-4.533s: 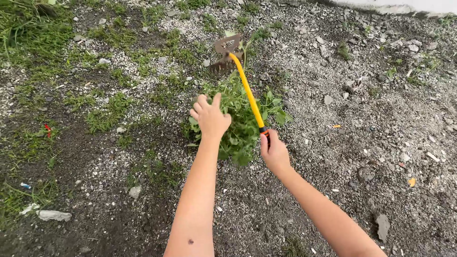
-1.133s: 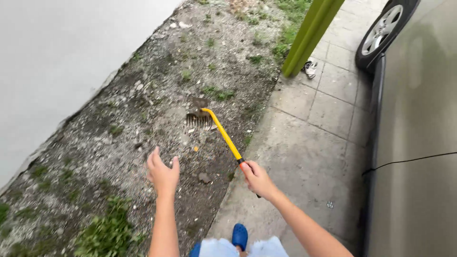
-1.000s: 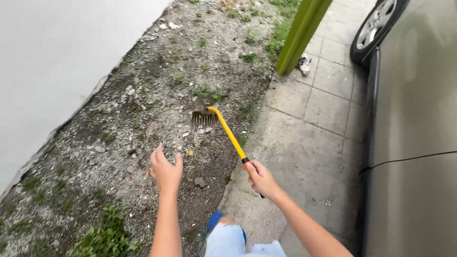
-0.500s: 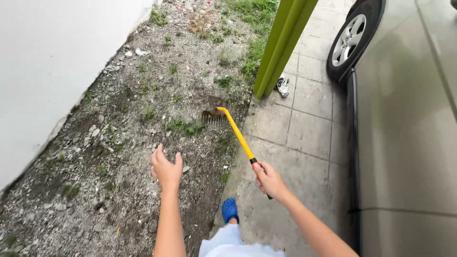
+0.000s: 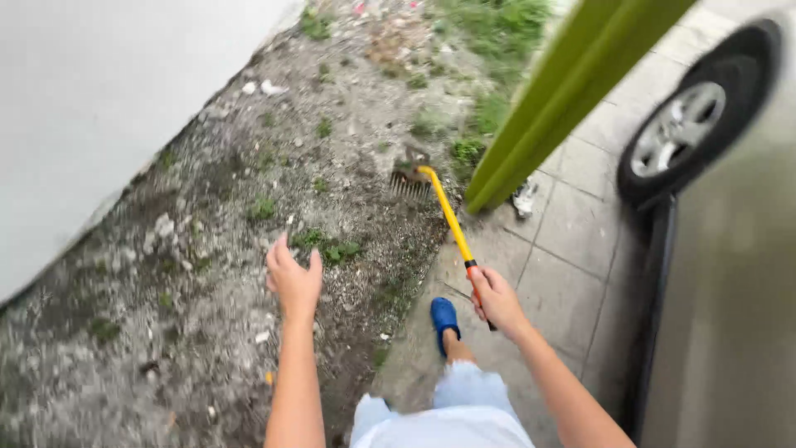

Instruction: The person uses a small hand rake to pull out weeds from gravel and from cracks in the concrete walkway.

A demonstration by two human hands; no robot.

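Head view, blurred w/ motion: our right hand (image 5: 496, 300) is wrapped round the grip of the yellow-handled hand rake (image 5: 448, 217), its tines (image 5: 409, 184) over gravelly soil (image 5: 249, 232) near a green post (image 5: 564, 91). Our left hand (image 5: 293, 277) hangs spread, fingers apart, holding nothing, above a small weed patch (image 5: 332, 247). We judge we're mid-stride btwn weed spots; next needs tines set behind a weed.

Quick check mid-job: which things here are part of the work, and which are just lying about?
In use:
right hand, closed on the hand rake
left hand, open, holding nothing
small weeds in the gravel strip

Lying about:
green post
car wheel
white shoe
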